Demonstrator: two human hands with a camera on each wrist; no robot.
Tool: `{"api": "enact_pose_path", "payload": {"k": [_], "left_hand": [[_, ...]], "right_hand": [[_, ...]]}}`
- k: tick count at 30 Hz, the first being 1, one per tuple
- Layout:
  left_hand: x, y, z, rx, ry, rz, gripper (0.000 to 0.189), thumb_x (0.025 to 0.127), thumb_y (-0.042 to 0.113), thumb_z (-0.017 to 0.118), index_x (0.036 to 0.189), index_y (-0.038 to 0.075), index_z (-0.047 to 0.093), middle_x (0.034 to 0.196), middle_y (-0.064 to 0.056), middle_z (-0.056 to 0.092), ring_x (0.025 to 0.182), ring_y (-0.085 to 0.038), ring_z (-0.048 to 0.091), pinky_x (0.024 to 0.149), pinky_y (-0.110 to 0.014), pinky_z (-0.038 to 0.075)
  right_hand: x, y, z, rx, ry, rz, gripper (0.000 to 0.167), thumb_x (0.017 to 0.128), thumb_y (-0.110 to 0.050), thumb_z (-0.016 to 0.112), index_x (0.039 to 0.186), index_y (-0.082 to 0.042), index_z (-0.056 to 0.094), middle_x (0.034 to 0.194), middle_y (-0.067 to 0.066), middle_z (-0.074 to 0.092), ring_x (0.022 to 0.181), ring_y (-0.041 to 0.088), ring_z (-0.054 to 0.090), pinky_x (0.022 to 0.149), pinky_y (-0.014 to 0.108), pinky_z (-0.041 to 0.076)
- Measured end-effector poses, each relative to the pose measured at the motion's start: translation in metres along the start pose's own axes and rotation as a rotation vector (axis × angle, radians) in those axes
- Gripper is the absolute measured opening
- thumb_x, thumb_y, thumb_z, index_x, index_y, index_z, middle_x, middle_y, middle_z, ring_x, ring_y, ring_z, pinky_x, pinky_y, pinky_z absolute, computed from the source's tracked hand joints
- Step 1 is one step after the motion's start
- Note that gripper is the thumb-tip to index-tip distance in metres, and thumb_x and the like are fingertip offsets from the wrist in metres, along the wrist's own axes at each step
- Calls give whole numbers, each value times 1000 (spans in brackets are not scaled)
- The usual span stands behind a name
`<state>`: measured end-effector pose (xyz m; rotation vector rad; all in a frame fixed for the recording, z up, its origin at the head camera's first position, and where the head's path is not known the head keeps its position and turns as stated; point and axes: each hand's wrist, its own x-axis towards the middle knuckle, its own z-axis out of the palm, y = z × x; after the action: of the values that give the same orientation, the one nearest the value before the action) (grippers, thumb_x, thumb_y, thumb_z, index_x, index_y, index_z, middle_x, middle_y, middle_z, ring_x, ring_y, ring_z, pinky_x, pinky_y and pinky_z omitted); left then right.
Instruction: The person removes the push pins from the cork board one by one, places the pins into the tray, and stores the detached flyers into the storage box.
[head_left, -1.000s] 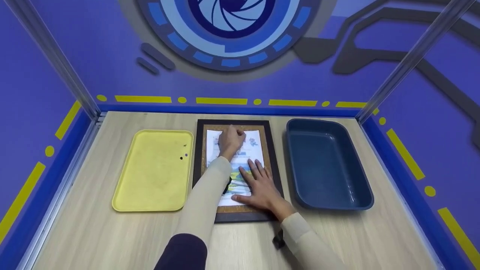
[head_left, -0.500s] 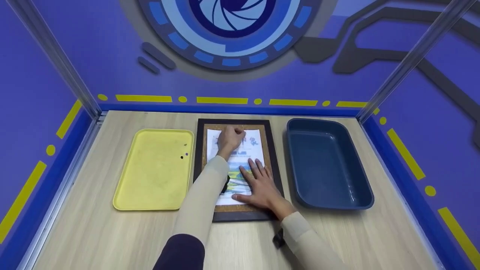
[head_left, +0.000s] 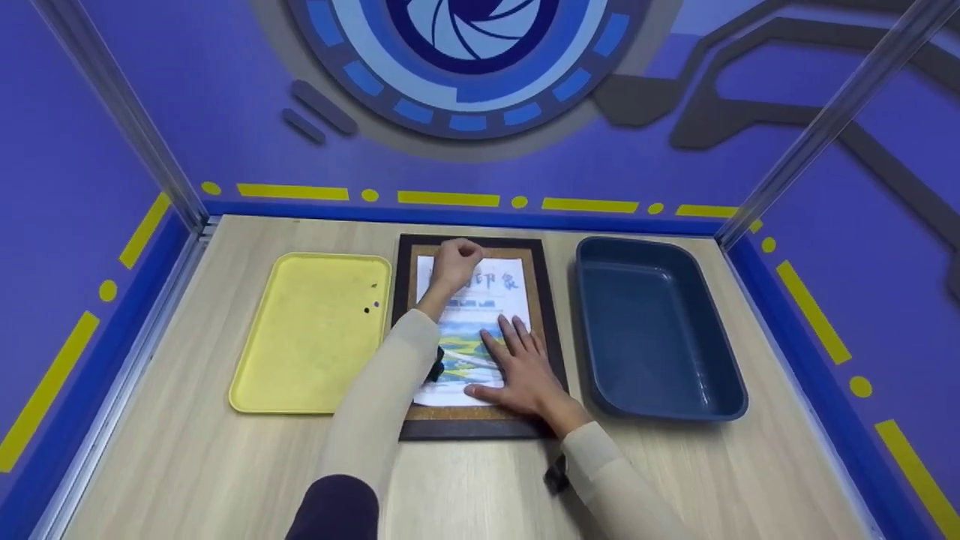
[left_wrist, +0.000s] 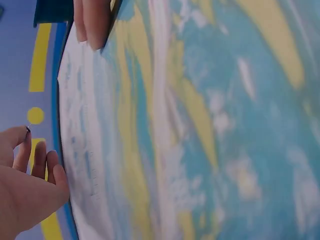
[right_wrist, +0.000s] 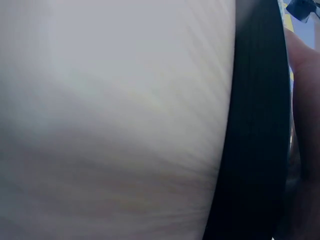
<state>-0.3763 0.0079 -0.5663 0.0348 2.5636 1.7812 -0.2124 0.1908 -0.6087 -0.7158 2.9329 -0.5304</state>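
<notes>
My left hand (head_left: 454, 266) is over the top edge of a printed poster (head_left: 469, 319). In the left wrist view, its thumb and forefinger pinch a tiny dark pushpin (left_wrist: 28, 130) with a thin point; the other fingers are bent. The poster lies on a cork board (head_left: 450, 413) with a dark frame (head_left: 480, 430). My right hand (head_left: 521, 375) rests flat on the poster's lower right, fingers spread. Its fingers (left_wrist: 95, 22) also show at the top of the left wrist view. The right wrist view is mostly filled by a blurred pale surface and the frame's dark edge.
A yellow tray (head_left: 307, 337) lies left of the board, with a few small dark pins (head_left: 366, 310) near its right side. On the right stands a deep blue bin (head_left: 652, 337). Purple walls (head_left: 225, 112) enclose the wooden table (head_left: 172, 450) at the back and sides.
My left hand has moved up and slightly left, from the poster's printed title to its top edge, uncovering more of the lettering. The right hand has stayed in place.
</notes>
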Motion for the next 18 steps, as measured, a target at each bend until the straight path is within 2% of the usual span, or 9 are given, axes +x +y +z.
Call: {"api": "enact_pose_path", "payload": {"k": [5, 9, 14, 18], "left_hand": [[-13, 19, -19, -52, -22, 106, 20, 107, 26, 67, 115, 10, 75, 110, -5, 72, 104, -20, 66, 94, -37, 54], [-25, 25, -42, -52, -31, 164, 19, 106, 26, 68, 115, 11, 75, 107, -4, 72, 100, -19, 67, 91, -35, 55], [-38, 17, -78, -16, -28, 222, 19, 106, 24, 68, 115, 8, 74, 105, -6, 73, 98, -20, 68, 90, -35, 55], [-47, 3, -110, 16, 0, 230, 19, 105, 20, 69, 115, 5, 74, 106, -9, 72, 99, -22, 67, 89, -35, 55]], "right_hand": [[0, 0, 1, -6, 23, -8, 106, 86, -82, 61, 167, -20, 33, 176, 15, 13, 162, 41, 6, 126, 65, 9], [0, 0, 3, -10, 17, -5, 107, 86, -83, 60, 168, -20, 32, 176, 15, 12, 162, 40, 6, 126, 65, 9], [-1, -2, 2, -5, 16, -1, 107, 86, -84, 60, 168, -20, 33, 177, 15, 12, 162, 41, 5, 126, 65, 9], [-1, -1, 3, -6, 28, -11, 107, 86, -84, 60, 168, -20, 33, 176, 16, 13, 162, 42, 5, 125, 66, 10]]}}
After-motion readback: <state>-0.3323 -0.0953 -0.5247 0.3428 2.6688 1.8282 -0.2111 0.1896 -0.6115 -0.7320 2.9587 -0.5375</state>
